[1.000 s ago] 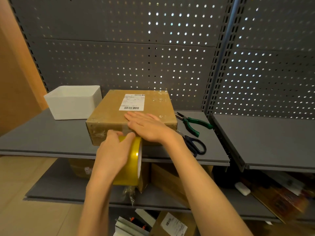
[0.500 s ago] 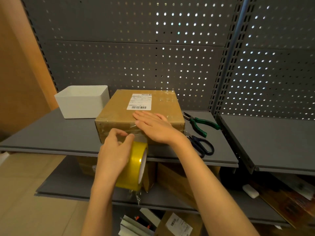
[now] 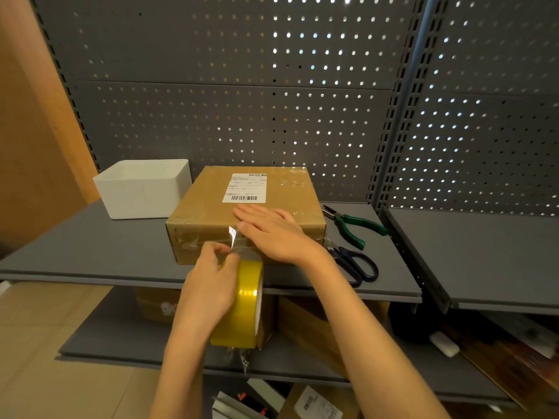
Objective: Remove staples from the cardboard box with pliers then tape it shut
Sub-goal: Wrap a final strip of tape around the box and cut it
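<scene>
A: Taping now? Where is the cardboard box (image 3: pixel 208 219)?

B: On the shelf (image 3: pixel 90 255). The right hand (image 3: pixel 272 234) lies flat on top. The left hand (image 3: pixel 208 285) grips the tape roll (image 3: pixel 246 306) at the near side.

A: And the staples?

B: Looks done. The pliers (image 3: pixel 352 223) lie on the right. Next comes pulling tape across and cutting it.

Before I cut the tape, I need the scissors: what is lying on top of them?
The right hand's wrist crosses above the scissors' blades, hiding them. Only the dark handles show on the shelf, beside the box. Nothing else covers them.
</scene>
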